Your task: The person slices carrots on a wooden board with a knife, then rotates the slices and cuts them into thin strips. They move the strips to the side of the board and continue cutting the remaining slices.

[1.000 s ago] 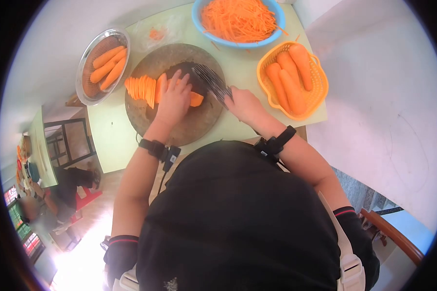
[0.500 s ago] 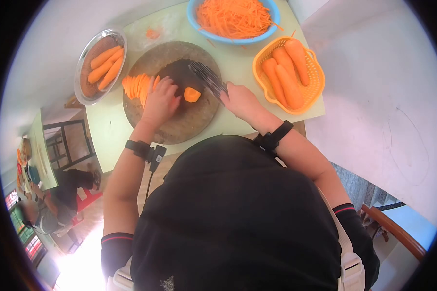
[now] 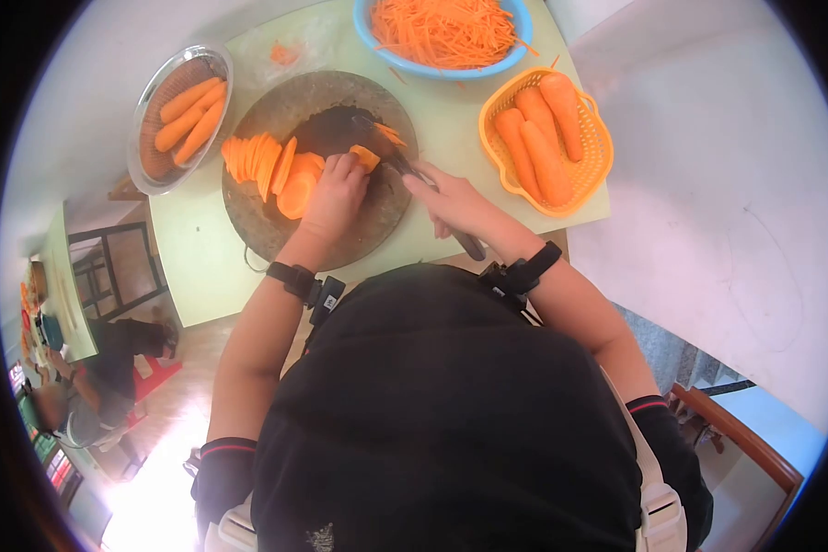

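Observation:
On the round chopping board (image 3: 386, 225), my left hand (image 3: 342, 191) has its fingers closed on a carrot chunk (image 3: 367, 157). Just right of it, my right hand (image 3: 455, 201) grips a knife (image 3: 472, 246) by its handle. The blade is seen nearly edge-on beside the chunk, and thin orange slivers (image 3: 390, 134) show along it. Left of my left hand lie a fanned row of carrot slices (image 3: 253, 158) and some larger round slices (image 3: 296, 193). My fingers partly cover the chunk.
A blue basin (image 3: 363, 32) of shredded carrot stands behind the board. Whole carrots fill a yellow basket (image 3: 601, 152) at right and an oval metal tray (image 3: 143, 138) at left. A plastic bag (image 3: 317, 41) lies at the back. Another person (image 3: 92, 391) sits at far left.
My left hand has moved right from the slices to the carrot chunk, uncovering larger round slices. The knife has turned, its blade now beside the chunk and its handle end showing below my right hand.

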A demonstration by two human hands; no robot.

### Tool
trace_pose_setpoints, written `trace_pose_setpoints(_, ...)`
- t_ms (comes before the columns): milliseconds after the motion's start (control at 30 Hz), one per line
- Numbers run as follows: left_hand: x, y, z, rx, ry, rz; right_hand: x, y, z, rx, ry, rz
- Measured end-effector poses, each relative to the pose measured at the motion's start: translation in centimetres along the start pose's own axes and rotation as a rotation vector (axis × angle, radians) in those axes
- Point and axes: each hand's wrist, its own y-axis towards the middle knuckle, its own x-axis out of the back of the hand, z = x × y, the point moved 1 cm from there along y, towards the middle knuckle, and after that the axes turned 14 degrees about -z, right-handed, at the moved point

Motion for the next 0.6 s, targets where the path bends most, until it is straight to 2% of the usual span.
trace_pose_setpoints(67,0.0,0.1,-0.1,0.025,-0.038,-0.019,-0.1,-0.1,-0.5,-0.283,0.270,0.115)
trace_pose_setpoints(200,-0.5,0.2,-0.2,0.045,-0.031,-0.073,-0.3,-0.4,0.3,-0.274,0.304,0.069)
trace_pose_setpoints(300,-1.1,0.5,-0.2,0.039,0.007,-0.105,-1.3,-0.2,-0.4,-0.189,0.217,0.050)
trace_pose_setpoints(367,-1.3,0.3,0.1,0.024,0.022,-0.112,-2.7,0.0,-2.2,0.301,-0.005,-0.201)
trace_pose_setpoints(467,-1.7,-0.2,0.3,-0.030,0.075,-0.112,-1.6,-1.3,0.2,0.173,-0.136,-0.098)
trace_pose_setpoints(533,-1.7,-0.1,0.1,-0.042,0.078,-0.186,-1.5,-1.6,0.6,0.163,-0.143,-0.109)
trace_pose_setpoints(600,-1.8,-0.2,0.1,-0.032,0.064,-0.175,-1.7,-1.7,0.4,0.152,-0.149,-0.114)
